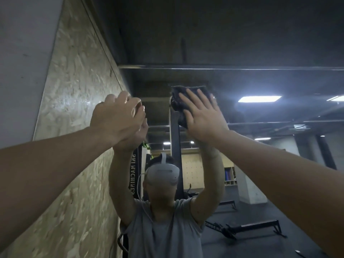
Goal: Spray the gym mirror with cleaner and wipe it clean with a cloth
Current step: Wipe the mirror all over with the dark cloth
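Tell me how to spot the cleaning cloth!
Find the big mirror beside the chipboard wall. Two hands reach high up on it. The cloth is the dark, bunched rag under the flat right hand; the left hand holds nothing.

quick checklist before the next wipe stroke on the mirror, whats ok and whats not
1. Cloth against the glass: ok. The dark cloth is pressed flat to the mirror under the right hand, fingers straight.
2. Cloth covers the palm: not ok. It sits bunched under the fingers only.
3. Left hand out of the wiping path: ok. It is off to the side near the mirror's edge, fingers loosely curled.
4. Spray bottle ready: cannot tell. None is in view.
5. Glass wet with cleaner: cannot tell. No droplets or streaks show clearly in the dim light.
6. Reach: ok. Both arms are raised high, the cloth near the mirror's upper part.
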`<state>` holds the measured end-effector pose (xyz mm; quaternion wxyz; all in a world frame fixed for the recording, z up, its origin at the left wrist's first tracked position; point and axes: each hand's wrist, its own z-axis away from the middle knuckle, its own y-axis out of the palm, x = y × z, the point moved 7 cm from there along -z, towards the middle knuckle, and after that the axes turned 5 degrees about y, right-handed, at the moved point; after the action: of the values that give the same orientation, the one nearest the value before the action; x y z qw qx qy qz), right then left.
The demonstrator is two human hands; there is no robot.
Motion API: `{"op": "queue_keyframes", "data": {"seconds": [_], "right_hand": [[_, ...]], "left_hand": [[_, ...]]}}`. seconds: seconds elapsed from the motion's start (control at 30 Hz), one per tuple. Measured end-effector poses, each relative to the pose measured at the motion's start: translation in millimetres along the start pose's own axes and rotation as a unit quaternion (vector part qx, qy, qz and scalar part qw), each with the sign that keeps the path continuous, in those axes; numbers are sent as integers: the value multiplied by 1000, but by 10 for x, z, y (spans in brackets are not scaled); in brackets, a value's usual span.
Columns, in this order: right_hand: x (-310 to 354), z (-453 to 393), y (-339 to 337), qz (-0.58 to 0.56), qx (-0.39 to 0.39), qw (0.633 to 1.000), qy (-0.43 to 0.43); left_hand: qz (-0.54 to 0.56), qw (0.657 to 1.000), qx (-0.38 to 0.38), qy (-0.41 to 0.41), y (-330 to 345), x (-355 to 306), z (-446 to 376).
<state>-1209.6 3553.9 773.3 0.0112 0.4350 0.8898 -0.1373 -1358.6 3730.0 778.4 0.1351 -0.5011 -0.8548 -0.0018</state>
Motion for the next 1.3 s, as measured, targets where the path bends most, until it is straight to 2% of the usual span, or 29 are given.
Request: {"op": "queue_keyframes", "data": {"seconds": [0.07,0.2,0.3,0.37,0.5,0.63,0.77,0.83,0.93,1.0,1.2,1.3], "right_hand": [[-321,67,3,-11,-14,998,67],[-758,60,-23,-64,-27,980,189],[-781,-122,-34,-80,-41,966,244],[-683,-284,-39,-76,-33,964,251],[-253,-723,-116,-66,-24,979,194],[530,-980,-141,-50,-34,992,110],[1385,-768,-2,4,-18,999,-48],[1538,-636,55,30,0,993,-112],[1419,-618,-4,20,-7,990,-136],[1216,-649,-53,16,-19,993,-115],[98,-797,-116,-41,-30,994,93],[-88,-883,-106,-71,-24,986,152]], "left_hand": [[2,999,-39,36,-24,-63,-11],[25,999,-19,28,-11,-107,-57],[17,999,-39,25,-65,-71,-82],[26,999,-37,28,-77,-19,-97],[73,996,-16,49,-79,109,-118],[165,985,-42,21,-86,281,-93],[172,984,-49,8,-67,369,-57],[169,984,-48,-2,-83,380,-39],[151,987,-40,-24,-119,378,-61],[136,990,-23,-37,-139,359,-95],[77,996,14,-49,-103,423,-203],[45,999,5,-28,-90,495,-224]]}}
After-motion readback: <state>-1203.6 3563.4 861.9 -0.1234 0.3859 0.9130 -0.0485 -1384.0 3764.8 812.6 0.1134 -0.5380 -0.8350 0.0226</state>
